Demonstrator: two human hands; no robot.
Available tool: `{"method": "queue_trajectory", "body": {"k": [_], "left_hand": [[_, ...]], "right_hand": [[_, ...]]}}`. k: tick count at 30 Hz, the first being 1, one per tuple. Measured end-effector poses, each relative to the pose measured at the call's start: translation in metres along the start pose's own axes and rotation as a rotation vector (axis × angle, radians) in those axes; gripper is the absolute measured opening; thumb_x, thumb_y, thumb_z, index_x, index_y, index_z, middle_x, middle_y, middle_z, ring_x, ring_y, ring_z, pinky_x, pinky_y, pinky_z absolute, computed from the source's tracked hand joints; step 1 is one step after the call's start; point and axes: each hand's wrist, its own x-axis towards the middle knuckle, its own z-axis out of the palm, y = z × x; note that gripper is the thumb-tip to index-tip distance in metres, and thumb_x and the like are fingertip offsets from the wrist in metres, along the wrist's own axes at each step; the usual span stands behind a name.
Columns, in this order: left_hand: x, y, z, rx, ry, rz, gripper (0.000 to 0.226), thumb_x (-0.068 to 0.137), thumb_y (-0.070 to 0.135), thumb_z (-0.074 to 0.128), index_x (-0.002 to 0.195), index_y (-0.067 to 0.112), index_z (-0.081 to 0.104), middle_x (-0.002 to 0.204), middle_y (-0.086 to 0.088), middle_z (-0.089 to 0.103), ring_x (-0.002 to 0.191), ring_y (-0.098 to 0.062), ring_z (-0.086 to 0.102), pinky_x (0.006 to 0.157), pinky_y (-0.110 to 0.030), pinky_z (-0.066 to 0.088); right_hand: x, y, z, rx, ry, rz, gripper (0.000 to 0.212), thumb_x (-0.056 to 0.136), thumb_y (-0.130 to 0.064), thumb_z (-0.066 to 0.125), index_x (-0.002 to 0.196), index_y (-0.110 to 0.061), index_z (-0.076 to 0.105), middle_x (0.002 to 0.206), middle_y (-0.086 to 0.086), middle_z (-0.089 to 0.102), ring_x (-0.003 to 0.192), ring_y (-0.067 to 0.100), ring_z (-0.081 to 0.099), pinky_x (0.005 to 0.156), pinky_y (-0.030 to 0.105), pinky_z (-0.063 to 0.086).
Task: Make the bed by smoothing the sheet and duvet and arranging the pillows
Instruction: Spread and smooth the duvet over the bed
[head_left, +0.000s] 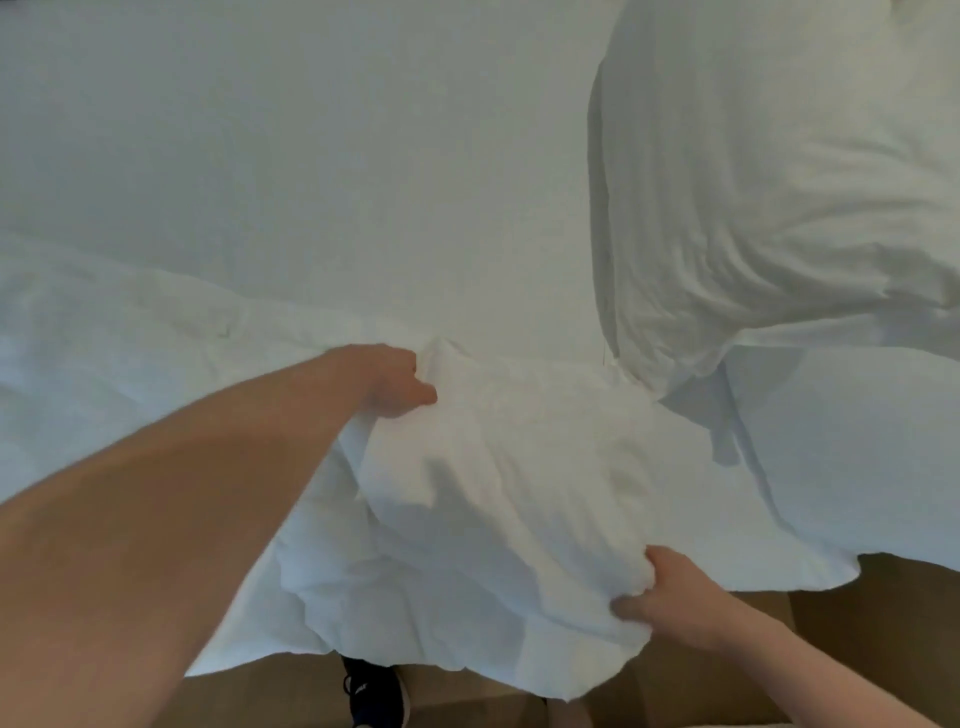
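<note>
The pillow (498, 467) lies on the near edge of the bed (311, 156), its long axis running away from the person. The left hand (397, 382) grips the far end, the right hand (670, 597) pinches the near corner, nearer the body

No readable text, labels or nos. anywhere; white mark on the dark shoe (370, 693) too blurred to read

One pillow (779, 182), two hands (397, 382)
</note>
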Motion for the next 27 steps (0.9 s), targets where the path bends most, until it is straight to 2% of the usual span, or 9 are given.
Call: {"method": "queue_trajectory", "body": {"k": [4, 7, 10, 13, 15, 18, 21, 24, 27], "left_hand": [[-0.015, 0.004, 0.071, 0.101, -0.136, 0.049, 0.07, 0.082, 0.075, 0.05, 0.127, 0.023, 0.062, 0.131, -0.005, 0.065, 0.118, -0.027, 0.06, 0.095, -0.038, 0.047], [-0.023, -0.001, 0.105, 0.031, -0.182, 0.051, 0.063, 0.081, 0.075, 0.053, 0.115, 0.023, 0.067, 0.119, -0.001, 0.067, 0.109, -0.022, 0.062, 0.086, -0.034, 0.046], [-0.008, -0.012, 0.104, -0.31, 0.138, -0.035, 0.051, 0.072, 0.059, 0.072, 0.109, 0.027, 0.058, 0.123, -0.001, 0.058, 0.098, -0.024, 0.063, 0.084, -0.035, 0.05], [0.023, -0.017, 0.077, -0.429, 0.554, -0.076, 0.08, 0.073, 0.042, 0.083, 0.138, 0.021, 0.04, 0.155, -0.002, 0.019, 0.1, -0.035, 0.067, 0.084, -0.042, 0.051], [0.048, -0.022, 0.056, -0.366, 0.586, -0.062, 0.106, 0.069, 0.043, 0.087, 0.152, 0.025, 0.023, 0.166, 0.004, -0.006, 0.105, -0.034, 0.067, 0.084, -0.042, 0.052], [0.084, -0.035, 0.046, -0.227, 0.282, -0.091, 0.144, 0.055, 0.057, 0.092, 0.16, 0.032, -0.004, 0.161, 0.003, 0.027, 0.117, -0.031, 0.064, 0.095, -0.042, 0.054], [0.085, -0.044, 0.059, -0.008, 0.103, -0.108, 0.113, 0.058, 0.067, 0.082, 0.151, 0.029, 0.032, 0.128, -0.002, 0.063, 0.112, -0.028, 0.065, 0.095, -0.04, 0.054], [0.061, -0.064, 0.065, 0.002, 0.282, -0.114, 0.048, 0.08, 0.061, 0.061, 0.12, 0.033, 0.064, 0.117, 0.001, 0.07, 0.108, -0.025, 0.067, 0.087, -0.036, 0.052], [0.014, -0.096, 0.039, -0.138, 0.576, -0.15, 0.034, 0.085, 0.059, 0.06, 0.107, 0.033, 0.068, 0.105, -0.001, 0.074, 0.099, -0.028, 0.07, 0.075, -0.034, 0.049]], "right_hand": [[0.029, 0.002, -0.036, 0.264, 0.02, 0.259, 0.111, 0.061, -0.061, 0.09, 0.148, -0.02, 0.034, 0.129, -0.002, 0.056, 0.107, 0.018, 0.061, 0.09, 0.034, 0.053], [0.057, -0.029, -0.061, 0.516, 0.124, 0.189, 0.131, 0.052, -0.076, 0.082, 0.16, -0.033, 0.021, 0.155, -0.003, 0.042, 0.134, 0.027, 0.049, 0.11, 0.051, 0.041], [0.097, -0.059, -0.07, 0.473, 0.401, 0.133, 0.131, 0.059, -0.075, 0.081, 0.162, -0.021, 0.021, 0.164, 0.001, 0.032, 0.143, 0.027, 0.042, 0.115, 0.046, 0.037], [0.14, -0.077, -0.063, 0.256, 0.515, 0.152, 0.138, 0.053, -0.081, 0.077, 0.158, -0.009, 0.024, 0.162, 0.011, 0.033, 0.146, 0.029, 0.038, 0.118, 0.045, 0.035], [0.16, -0.078, -0.052, 0.251, 0.526, 0.225, 0.142, 0.058, -0.076, 0.079, 0.161, -0.008, 0.01, 0.166, 0.015, 0.021, 0.149, 0.032, 0.032, 0.121, 0.045, 0.032], [0.18, -0.066, -0.039, 0.402, 0.529, 0.321, 0.139, 0.067, -0.066, 0.083, 0.161, -0.01, -0.002, 0.164, 0.016, 0.027, 0.146, 0.035, 0.039, 0.118, 0.043, 0.035], [0.173, -0.057, -0.03, 0.466, 0.506, 0.273, 0.11, 0.05, -0.063, 0.086, 0.141, -0.011, 0.051, 0.133, 0.011, 0.065, 0.117, 0.031, 0.064, 0.103, 0.044, 0.052], [0.139, -0.07, -0.02, 0.408, 0.719, 0.027, 0.046, 0.071, -0.041, 0.083, 0.11, -0.027, 0.061, 0.103, 0.0, 0.072, 0.092, 0.023, 0.068, 0.085, 0.04, 0.057], [0.097, -0.1, -0.027, 0.481, 1.002, -0.235, 0.03, 0.078, -0.019, 0.076, 0.095, -0.029, 0.052, 0.081, -0.002, 0.065, 0.073, 0.017, 0.063, 0.068, 0.039, 0.051]]}}
